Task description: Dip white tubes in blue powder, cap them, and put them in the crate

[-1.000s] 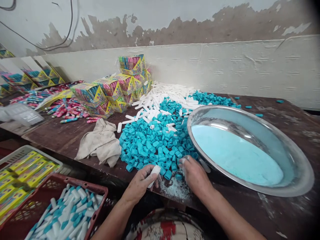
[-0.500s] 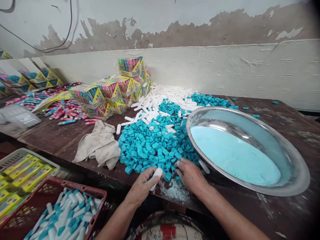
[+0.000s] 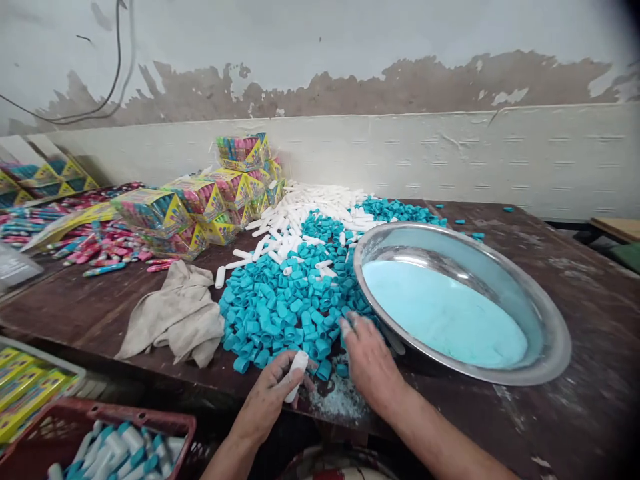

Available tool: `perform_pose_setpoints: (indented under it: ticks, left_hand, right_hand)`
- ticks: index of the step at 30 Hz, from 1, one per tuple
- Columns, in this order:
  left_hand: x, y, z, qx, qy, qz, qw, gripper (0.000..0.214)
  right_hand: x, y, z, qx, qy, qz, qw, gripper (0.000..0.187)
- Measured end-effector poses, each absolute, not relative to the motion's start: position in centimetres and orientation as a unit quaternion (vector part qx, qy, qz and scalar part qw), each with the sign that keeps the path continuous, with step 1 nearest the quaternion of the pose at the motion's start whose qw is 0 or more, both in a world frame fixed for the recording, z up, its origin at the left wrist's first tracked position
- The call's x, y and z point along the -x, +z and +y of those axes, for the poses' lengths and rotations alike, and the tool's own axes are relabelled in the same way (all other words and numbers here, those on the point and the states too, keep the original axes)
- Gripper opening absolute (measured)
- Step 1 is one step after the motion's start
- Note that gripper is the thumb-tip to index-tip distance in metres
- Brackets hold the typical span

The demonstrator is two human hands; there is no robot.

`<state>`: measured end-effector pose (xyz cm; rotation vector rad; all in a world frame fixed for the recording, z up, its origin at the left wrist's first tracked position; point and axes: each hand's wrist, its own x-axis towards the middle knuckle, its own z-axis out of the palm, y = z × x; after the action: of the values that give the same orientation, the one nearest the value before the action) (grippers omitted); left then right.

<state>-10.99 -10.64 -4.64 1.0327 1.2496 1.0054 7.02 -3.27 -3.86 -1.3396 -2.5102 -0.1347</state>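
Observation:
Near the table's front edge, my left hand is closed around a white plastic tube, holding it tilted with its upper end showing. My right hand reaches to the front right of a heap of teal plastic caps. Its fingers are bent, a little apart and slightly blurred, and I see nothing between them. Some caps lie just beside its fingertips. Pale blue powder is scattered on the table between the two hands. Behind the caps spreads a pile of loose white tubes.
A steel basin of light blue powder stands at right. A crumpled cloth lies left of the caps. Farther left are stacked packs and loose coloured pens. Below the table edge, a red crate holds capped white tubes.
The view has shifted, so the table's things sit further left in the picture. My left hand keeps the white tube. My right hand stays at the cap heap, its fingers shifted slightly.

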Motion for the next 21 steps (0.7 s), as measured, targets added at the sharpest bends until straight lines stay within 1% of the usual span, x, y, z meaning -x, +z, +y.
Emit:
perform_pose_setpoints:
  ticks: [2,3,6,11,13,15,17,19,21]
  left_hand:
    - [11.0,-4.7,-10.6,-0.445,0.428,0.533,0.579,0.038]
    - [11.0,-4.7,-10.6,-0.446,0.428,0.533,0.578,0.038]
    - [10.9,-4.7,-10.6,-0.445,0.431,0.537,0.572,0.037]
    - [10.9,-4.6,-10.7,-0.431,0.443,0.543,0.568,0.037]
    - [10.9,-4.6,-10.8,-0.433,0.444,0.542,0.567,0.037]
    - [11.0,-4.6,-10.7,-0.442,0.441,0.537,0.567,0.038]
    - [11.0,-4.7,-10.7,-0.449,0.439,0.526,0.574,0.038]
    - [10.9,-4.7,-10.7,-0.449,0.439,0.518,0.581,0.038]
    - [10.8,-4.7,-10.7,-0.446,0.438,0.515,0.586,0.038]
  right_hand:
    - [-6.9,-3.7,-2.9,0.506,-0.075,-0.853,0.107,0.05]
    - [-6.8,-3.6,-2.7,0.508,-0.065,-0.855,0.086,0.051]
    - [-5.7,-3.7,-3.2,0.438,0.013,-0.897,0.062,0.054]
    - [-5.3,-4.4,-5.1,0.295,0.115,-0.941,0.118,0.055]
    - [-6.3,-4.8,-5.1,0.283,0.137,-0.937,0.153,0.049]
    - [-7.4,-5.0,-4.2,0.33,0.136,-0.915,0.187,0.04]
    - [-8.0,-4.6,-2.8,0.419,0.113,-0.882,0.187,0.038]
    - [-7.9,-4.0,-1.2,0.486,0.086,-0.858,0.144,0.043]
    - [-7.3,-3.4,0.2,0.506,0.081,-0.853,0.097,0.049]
